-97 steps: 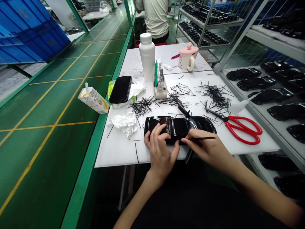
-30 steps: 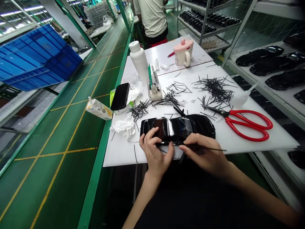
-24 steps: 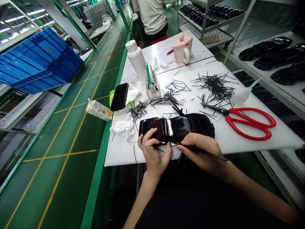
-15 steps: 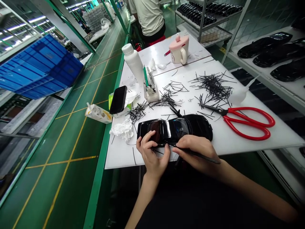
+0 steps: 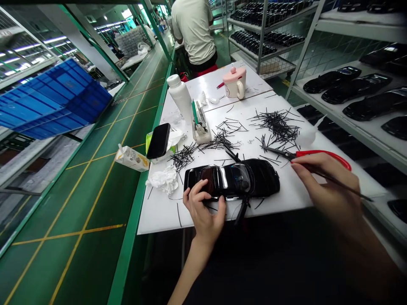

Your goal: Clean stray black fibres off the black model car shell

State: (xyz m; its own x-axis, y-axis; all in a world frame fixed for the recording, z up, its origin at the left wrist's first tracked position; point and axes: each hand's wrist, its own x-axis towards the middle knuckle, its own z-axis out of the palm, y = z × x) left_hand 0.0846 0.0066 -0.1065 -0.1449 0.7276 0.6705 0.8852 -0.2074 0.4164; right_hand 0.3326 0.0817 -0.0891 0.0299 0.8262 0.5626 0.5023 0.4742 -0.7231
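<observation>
A glossy black model car body (image 5: 232, 180) lies on the white work board (image 5: 286, 199), with thin black strips hanging from its near side. My left hand (image 5: 203, 207) grips the car's rear end, fingers over the top and thumb along the near side. My right hand (image 5: 327, 186) is off to the right, pinching a thin black rod (image 5: 349, 188). It hovers above red-handled scissors (image 5: 321, 153), hiding most of their handles. Loose black plastic strips (image 5: 276, 127) lie in scattered heaps beyond the car.
Behind the board stand a white bottle (image 5: 179, 99), a tool holder (image 5: 200, 129) and a pink mug (image 5: 234, 82). A phone (image 5: 158, 140), carton (image 5: 131, 159) and crumpled tissue (image 5: 163, 180) lie left, beside a green conveyor (image 5: 95, 212). Shelves hold black car bodies (image 5: 359, 91). A seated person (image 5: 192, 34) works beyond.
My right hand has moved off the car to the right, over the scissors, still pinching the rod. My left hand stays on the car, and the view has tilted slightly.
</observation>
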